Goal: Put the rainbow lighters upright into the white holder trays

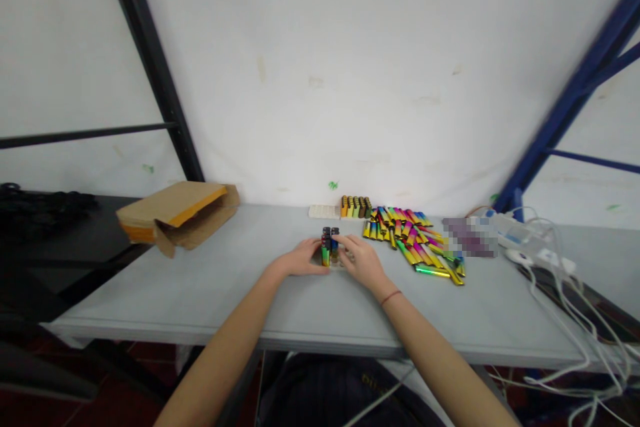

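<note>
In the middle of the table, a small group of lighters [327, 253] with black tops and shiny coloured bodies stands upright in a white tray [336, 268], mostly covered by my fingers. My left hand [303, 258] is closed against the tray's left side, its thumb along the front edge. From the right, my right hand [361, 260] reaches in with bent fingers around a dark blue lighter [335, 240]; the fingertips are partly hidden. To the right lies a loose pile of shiny lighters [413, 233] in yellow, pink, green and blue.
Behind my hands stand a white slotted tray [324, 211] and a block of upright yellow, green and dark pieces [356, 207]. An open cardboard box [180, 213] lies at the left. White cables [565, 293] and a power strip [520, 233] occupy the right end.
</note>
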Demonstrator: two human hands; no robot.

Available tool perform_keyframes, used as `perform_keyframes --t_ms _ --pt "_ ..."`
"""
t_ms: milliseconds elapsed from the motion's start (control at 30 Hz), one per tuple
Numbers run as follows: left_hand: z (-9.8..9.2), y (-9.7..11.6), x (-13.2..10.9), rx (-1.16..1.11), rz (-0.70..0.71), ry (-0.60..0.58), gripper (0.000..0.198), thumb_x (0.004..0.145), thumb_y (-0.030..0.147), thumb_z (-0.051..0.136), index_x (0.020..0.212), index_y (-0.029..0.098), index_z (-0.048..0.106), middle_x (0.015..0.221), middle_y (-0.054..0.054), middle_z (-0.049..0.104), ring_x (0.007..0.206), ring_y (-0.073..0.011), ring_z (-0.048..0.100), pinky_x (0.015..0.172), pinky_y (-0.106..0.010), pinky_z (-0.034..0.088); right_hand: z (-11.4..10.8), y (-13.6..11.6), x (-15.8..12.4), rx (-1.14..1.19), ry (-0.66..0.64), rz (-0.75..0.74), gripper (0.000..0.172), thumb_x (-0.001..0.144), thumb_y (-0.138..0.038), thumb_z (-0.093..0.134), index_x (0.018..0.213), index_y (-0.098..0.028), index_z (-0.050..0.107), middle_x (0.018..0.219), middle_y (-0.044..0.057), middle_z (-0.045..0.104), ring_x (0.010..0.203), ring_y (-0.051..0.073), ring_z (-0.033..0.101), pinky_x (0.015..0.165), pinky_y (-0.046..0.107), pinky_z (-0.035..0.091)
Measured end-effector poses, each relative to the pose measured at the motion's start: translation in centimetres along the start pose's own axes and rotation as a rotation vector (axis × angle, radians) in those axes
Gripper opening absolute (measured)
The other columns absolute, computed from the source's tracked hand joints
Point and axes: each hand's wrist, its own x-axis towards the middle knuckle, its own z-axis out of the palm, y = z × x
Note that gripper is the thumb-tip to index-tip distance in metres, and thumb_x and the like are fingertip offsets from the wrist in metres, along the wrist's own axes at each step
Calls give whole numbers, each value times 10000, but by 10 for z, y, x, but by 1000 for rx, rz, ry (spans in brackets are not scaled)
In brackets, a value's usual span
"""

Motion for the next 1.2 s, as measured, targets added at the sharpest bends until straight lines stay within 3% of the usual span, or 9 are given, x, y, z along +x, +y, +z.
perform_keyframes --t_ms 133,300,367,433,600,700,800,933,1200 --pt "-1 1 -1 6 -13 0 793 688 463 750 1357 122 491 1403 -161 505 1284 -341 466 1112 -420 339 -5 -2 1 -56 -26 62 456 887 -146 445 1327 -223 534 1033 76 630 847 172 599 782 278 474" --pt "-2 0 -1 -8 -9 -2 786 677 463 757 1345 137 499 1408 -150 506 1300 -344 448 1119 -432 325 -30 5 2 -347 71 558 276 862 -173 455 1052 -131 651 889 132 654 859 248 591 792 386 444" --pt "-2 0 -2 -20 -8 -9 797 679 472 752 1348 122 495 1416 -160 496 1309 -352 437 1126 -436 315 -42 11 -1 -490 102 728 250 867 -237 474 977 -129 671 988 184 647 978 325 563 827 490 419" --pt "-2 0 -2 -26 -10 -16 806 685 484 747 1355 120 487 1423 -161 486 1318 -350 425 1133 -436 304 -52 18 -7 -568 155 851 302 863 -305 502 1055 -131 658 1099 207 616 1057 375 520 841 573 389" --pt "-2 -1 -3 -18 -24 -25 813 690 485 745 1370 132 471 1439 -149 468 1325 -339 414 1139 -430 295 -66 27 -34 -564 207 1026 394 877 -374 473 1176 -151 604 1283 206 527 1230 421 401 871 622 372" --pt "-2 -1 -3 -13 -40 -46 845 694 493 735 1374 76 456 1448 -190 443 1335 -351 398 1145 -429 280 -67 28 -58 -553 71 1035 392 882 -280 440 1194 -99 593 1256 238 541 1198 408 455 899 583 391" --pt "-3 1 -3 -11 -49 -48 838 696 489 734 1377 89 455 1452 -182 441 1340 -351 393 1146 -430 279 -67 31 -79 -610 -79 910 397 849 -125 414 1190 -44 601 1211 251 572 1159 360 511 948 478 403" --pt "-4 1 -3 -16 -48 -42 819 696 479 738 1373 108 464 1455 -168 444 1340 -348 398 1147 -430 279 -69 36 -90 -635 -150 739 455 808 -18 400 1200 -68 624 1289 212 553 1192 289 513 991 366 385" --pt "-2 0 -3 -21 -31 -20 804 683 475 749 1360 135 482 1437 -148 472 1327 -346 414 1140 -431 295 -70 22 -79 -666 -168 772 416 878 -97 414 1266 -136 557 1224 217 582 1104 339 539 887 554 387"
